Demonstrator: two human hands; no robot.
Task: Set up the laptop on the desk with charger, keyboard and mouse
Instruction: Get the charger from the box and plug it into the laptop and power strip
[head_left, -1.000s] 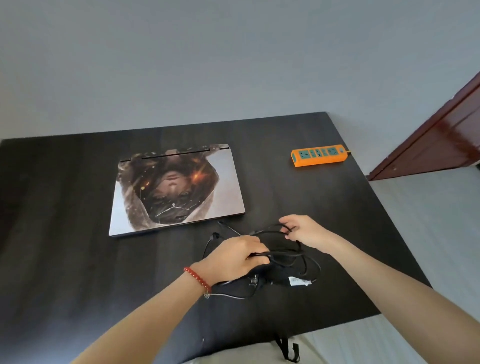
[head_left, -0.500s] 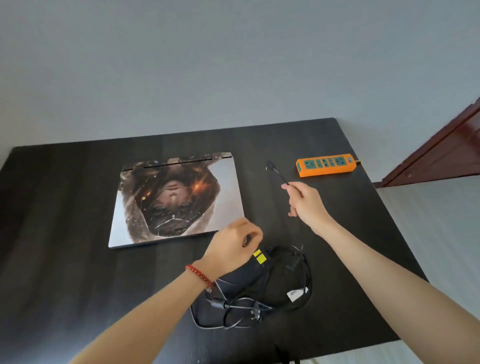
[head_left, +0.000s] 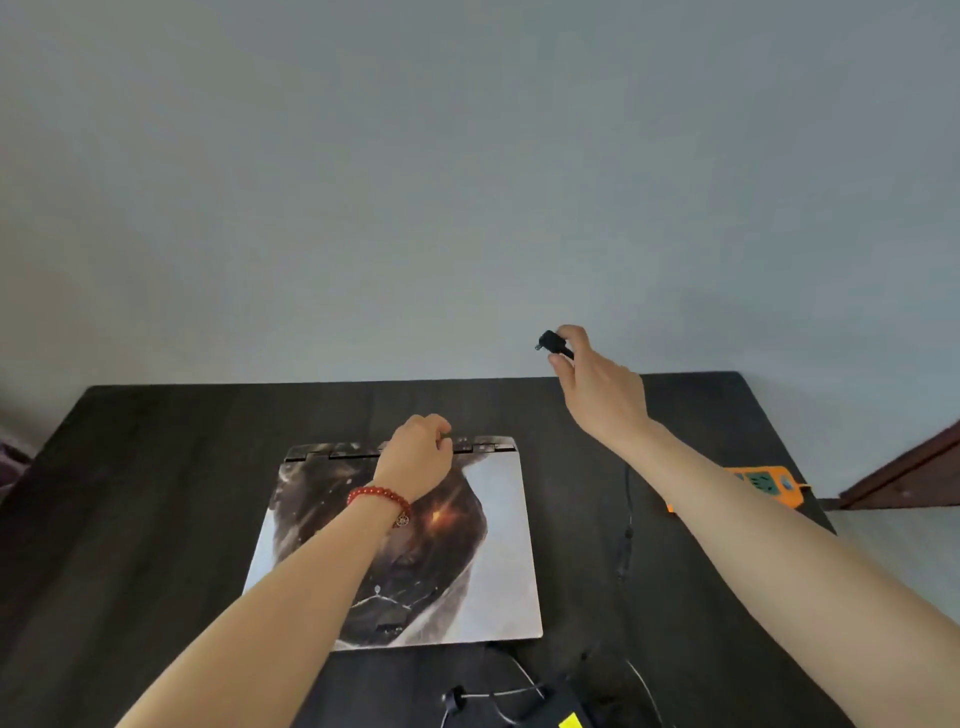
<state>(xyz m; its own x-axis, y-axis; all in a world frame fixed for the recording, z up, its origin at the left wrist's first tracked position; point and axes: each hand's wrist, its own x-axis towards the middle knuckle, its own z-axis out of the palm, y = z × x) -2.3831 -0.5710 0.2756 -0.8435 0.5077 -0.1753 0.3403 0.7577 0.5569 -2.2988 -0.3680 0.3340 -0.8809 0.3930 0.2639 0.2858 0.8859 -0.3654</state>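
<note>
**Plug up high, laptop lid down**

While the closed laptop (head_left: 415, 545) lies flat at the centre of the dark bench (head_left: 156, 519), the right hand (head_left: 597, 387) is raised in the middle right of the frame, above the bench's far edge and in front of the pale wall. Its thumb and fingers pinch the small black angled plug (head_left: 551, 344) of the charger cable, the plug's tip pointing toward the left of the frame. That cable (head_left: 626, 530) shows as a thin black line on the bench, between the laptop's right edge and the right forearm.

Over to the left hand (head_left: 418, 452): it sits at the far edge of the laptop, by the hinge, fingers curled in. Whether its grip has anything in it, or just touches the lid, I cannot tell. A red bead bracelet (head_left: 379, 499) rings that wrist.

Down at the bottom edge of the frame, right of centre, lies the black charger brick (head_left: 571, 712) with a yellow label, loose cord looped around it, just below the laptop's near corner. An orange power strip (head_left: 763, 480) lies on the bench at the right, partly hidden behind the right forearm.
</note>
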